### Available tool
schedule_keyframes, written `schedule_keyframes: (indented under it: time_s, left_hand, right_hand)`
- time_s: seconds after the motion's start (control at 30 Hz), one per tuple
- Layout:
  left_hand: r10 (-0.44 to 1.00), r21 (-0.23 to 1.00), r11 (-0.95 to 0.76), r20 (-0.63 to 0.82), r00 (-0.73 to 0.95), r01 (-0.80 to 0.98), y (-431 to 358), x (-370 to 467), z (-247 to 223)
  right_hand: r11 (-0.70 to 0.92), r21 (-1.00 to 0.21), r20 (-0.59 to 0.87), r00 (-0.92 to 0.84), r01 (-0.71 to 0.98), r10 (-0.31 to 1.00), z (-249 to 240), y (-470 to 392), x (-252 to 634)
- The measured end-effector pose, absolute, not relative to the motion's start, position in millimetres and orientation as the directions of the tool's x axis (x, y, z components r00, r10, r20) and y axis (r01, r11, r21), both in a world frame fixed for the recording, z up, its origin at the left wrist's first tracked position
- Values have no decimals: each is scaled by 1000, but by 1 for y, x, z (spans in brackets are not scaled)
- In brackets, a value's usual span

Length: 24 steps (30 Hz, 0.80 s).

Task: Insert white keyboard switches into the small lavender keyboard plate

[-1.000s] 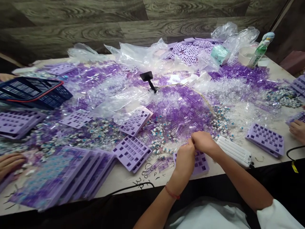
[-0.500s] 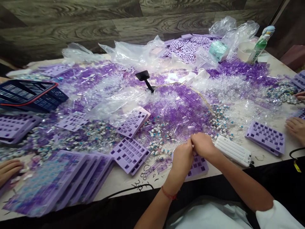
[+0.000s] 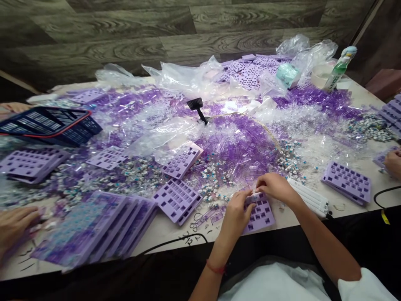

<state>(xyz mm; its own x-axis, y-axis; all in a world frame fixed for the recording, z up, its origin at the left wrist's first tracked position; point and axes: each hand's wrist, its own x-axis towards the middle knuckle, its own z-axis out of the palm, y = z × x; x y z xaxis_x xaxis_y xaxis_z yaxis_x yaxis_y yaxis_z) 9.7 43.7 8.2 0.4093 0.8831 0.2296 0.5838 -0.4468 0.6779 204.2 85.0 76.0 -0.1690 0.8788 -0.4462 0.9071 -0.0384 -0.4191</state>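
Just in front of me lies a purple keyboard plate with square holes. My left hand grips its upper left side, thumb lying over the face and fingers along the far edge. At that far edge, my right hand is closed in a pinch, its fingertips close to my left index finger. Between the fingertips shows a small pale, clear piece, too small to name. Beside my right forearm lies a white ribbed block. Loose white-and-blue key switches and clear purple plastic pieces are heaped beyond my hands.
Purple plates lie to the left, near a leaning row of filled ones. More plates are at right. A black brush, plastic bags, blue basket and green bottle stand farther off. Co-workers' hands show at both sides.
My hands, pressed together before, have moved slightly apart, and more of the plate shows. My left thumb has come away from the right hand. The view has shifted a little.
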Motion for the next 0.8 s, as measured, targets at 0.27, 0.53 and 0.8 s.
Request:
schedule_keyframes:
  time_s: [0.27,0.53,0.8]
  left_hand:
    - [915,741,-385,227,335,550,32,-1,6]
    - [911,688,-411,277,307,598,26,-5,8]
    - [863,436,-504,232,448,745,10,-12,12]
  right_hand:
    - [-28,-259,-525,-117,966,843,82,88,182]
    - [12,-342,-483,-186,940,856,76,78,195]
    - [87,-506,-207,-218,858,954,60,43,189]
